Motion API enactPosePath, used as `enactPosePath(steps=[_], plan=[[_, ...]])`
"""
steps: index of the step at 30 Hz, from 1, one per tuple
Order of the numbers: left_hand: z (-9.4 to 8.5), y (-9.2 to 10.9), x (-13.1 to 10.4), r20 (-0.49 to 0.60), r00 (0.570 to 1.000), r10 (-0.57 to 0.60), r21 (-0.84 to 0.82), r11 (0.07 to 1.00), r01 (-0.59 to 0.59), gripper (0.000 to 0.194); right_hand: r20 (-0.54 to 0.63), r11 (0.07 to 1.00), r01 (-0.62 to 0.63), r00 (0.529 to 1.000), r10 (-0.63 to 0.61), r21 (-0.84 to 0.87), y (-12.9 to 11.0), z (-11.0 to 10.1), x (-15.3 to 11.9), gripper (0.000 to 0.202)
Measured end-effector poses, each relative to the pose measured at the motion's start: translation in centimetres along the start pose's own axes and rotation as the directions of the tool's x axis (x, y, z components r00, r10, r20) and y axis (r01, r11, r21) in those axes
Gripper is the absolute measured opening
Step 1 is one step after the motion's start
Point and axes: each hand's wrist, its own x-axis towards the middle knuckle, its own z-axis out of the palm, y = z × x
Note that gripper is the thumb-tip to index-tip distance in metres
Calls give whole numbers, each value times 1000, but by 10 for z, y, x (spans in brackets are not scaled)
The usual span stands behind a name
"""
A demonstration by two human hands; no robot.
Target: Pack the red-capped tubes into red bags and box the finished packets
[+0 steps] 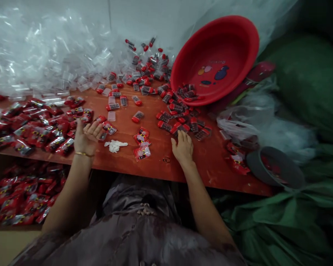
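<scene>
My left hand (87, 138) is turned palm up with its fingers apart, beside a heap of red printed packets (41, 125). Nothing shows in that palm. My right hand (183, 147) reaches to the near edge of a pile of small clear cases with red ends and dark contents (177, 118). Its fingers are stretched out at a case (180, 128), and I see no grip on it. Between my hands lie two red packets, one upper (142, 136) and one lower (142, 152), and a crumpled white scrap (115, 145).
A red basin (219, 29) tilts over the pile at the back right. Clear plastic pieces (44, 48) are heaped at the back left. More packets (24, 195) fill a box below the table (122, 159). A grey bowl (262, 168) and plastic bags (244, 118) stand at right.
</scene>
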Motion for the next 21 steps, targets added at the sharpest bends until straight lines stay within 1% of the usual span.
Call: enactPosePath(steps=[1,2,3,4,5,6,7,8,9,10,12,14,15,17,19,20,21], plan=[[-1,-8,-9,18,998,68,131,989,-70,38,21,1000,0,1000,0,-14,0,3,-2,44],[-1,-18,-19,62,986,155,288,943,-166,34,33,1000,2,999,-1,-23,-1,5,-6,42],[-1,-30,-29,146,958,248,449,846,-287,32,35,1000,5,999,-4,-29,-4,6,-12,41],[1,-43,-39,266,917,296,583,709,-398,29,30,999,12,999,-11,-33,-6,6,-18,41],[3,-55,-47,382,870,313,669,555,-494,25,23,999,20,1000,-20,-34,-9,6,-24,41],[5,-65,-54,482,825,295,715,412,-565,22,13,999,30,999,-29,-34,-11,4,-30,41],[8,-75,-60,558,788,260,732,293,-615,23,1,999,38,999,-38,-31,-13,3,-36,41],[10,-83,-63,608,761,226,734,204,-648,24,-14,999,46,999,-46,-26,-14,1,-40,41],[13,-90,-66,638,745,194,733,142,-665,26,-30,999,51,998,-52,-17,-14,-2,-43,40],[15,-95,-67,655,737,168,732,103,-674,25,-47,998,55,997,-55,-3,-15,-4,-45,39],[19,-101,-67,669,730,141,728,77,-682,15,-83,997,62,995,-58,40,-15,-8,-47,35],[22,-103,-67,674,725,142,716,115,-689,9,-128,991,72,990,-58,111,-18,-13,-49,30],[23,-103,-67,670,725,158,707,162,-688,9,-146,984,80,988,-57,161,-21,-14,-51,28],[26,-102,-69,642,742,192,682,299,-667,13,-157,950,88,987,-41,300,-33,-17,-56,26],[30,-101,-72,618,764,185,649,428,-629,19,-89,877,34,996,10,479,-48,-17,-63,27],[32,-101,-73,622,767,160,635,470,-613,22,-31,823,-17,999,42,567,-56,-17,-64,28],[34,-100,-74,638,760,124,623,497,-604,24,27,762,-73,997,72,644,-62,-17,-65,30]])
